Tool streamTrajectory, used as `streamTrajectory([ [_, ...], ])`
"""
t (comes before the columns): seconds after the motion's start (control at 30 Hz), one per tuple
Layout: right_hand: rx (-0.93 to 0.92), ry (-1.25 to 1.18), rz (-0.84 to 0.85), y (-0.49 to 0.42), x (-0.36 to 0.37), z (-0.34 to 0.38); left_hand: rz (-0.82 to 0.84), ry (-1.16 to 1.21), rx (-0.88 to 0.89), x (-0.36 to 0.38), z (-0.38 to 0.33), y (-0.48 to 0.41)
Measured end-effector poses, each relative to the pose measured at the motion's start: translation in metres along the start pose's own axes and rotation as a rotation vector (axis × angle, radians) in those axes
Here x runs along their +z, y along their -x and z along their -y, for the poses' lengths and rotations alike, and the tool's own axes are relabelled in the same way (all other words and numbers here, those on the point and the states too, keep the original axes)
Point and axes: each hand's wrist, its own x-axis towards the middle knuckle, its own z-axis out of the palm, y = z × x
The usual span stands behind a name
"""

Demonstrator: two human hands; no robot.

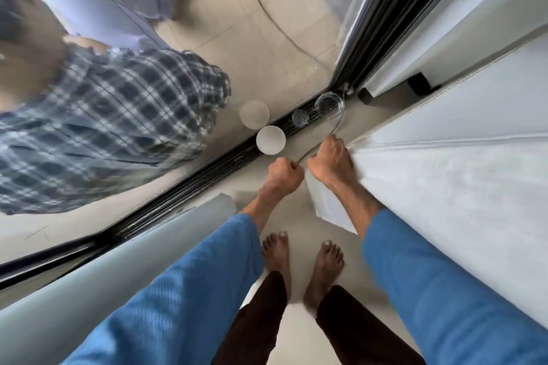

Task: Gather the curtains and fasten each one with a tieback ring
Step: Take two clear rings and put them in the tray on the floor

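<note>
A white curtain point(444, 175) hangs along the right, and a grey curtain point(118, 261) fills the lower left. My right hand point(329, 160) grips the white curtain's front edge, bunching the fabric below it. Just to its left, my left hand point(286, 173) is curled in a fist round the end of a thin cord point(308, 154). The cord runs up behind my right hand and curves towards a clear ring point(329, 104) lying on the black door track point(207, 175). The two hands are almost touching.
A white bowl point(270, 139) stands on the floor beside the track, mirrored in the glass door point(267, 38). A small clear glass object point(300, 118) sits on the track. A person in a plaid shirt point(112, 127) shows at the glass. My bare feet point(302, 261) stand on pale floor.
</note>
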Motion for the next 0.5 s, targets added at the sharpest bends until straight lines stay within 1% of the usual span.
streamTrajectory([
  [0.1,0.008,-0.036,-0.078,-0.046,0.033,-0.012,0.006,0.167,-0.043,0.024,0.002,-0.055],
  [0.23,0.138,-0.208,-0.057,-0.103,0.074,-0.025,-0.027,0.386,-0.082,0.057,0.001,-0.121],
  [0.3,0.212,-0.366,-0.052,-0.130,0.093,-0.031,-0.036,0.458,-0.109,0.070,0.002,-0.151],
  [0.43,0.335,-0.786,-0.004,-0.179,0.123,-0.040,-0.011,0.594,-0.175,0.090,-0.001,-0.206],
  [0.5,0.393,-0.928,-0.010,-0.200,0.131,-0.044,-0.006,0.639,-0.196,0.097,-0.006,-0.226],
])
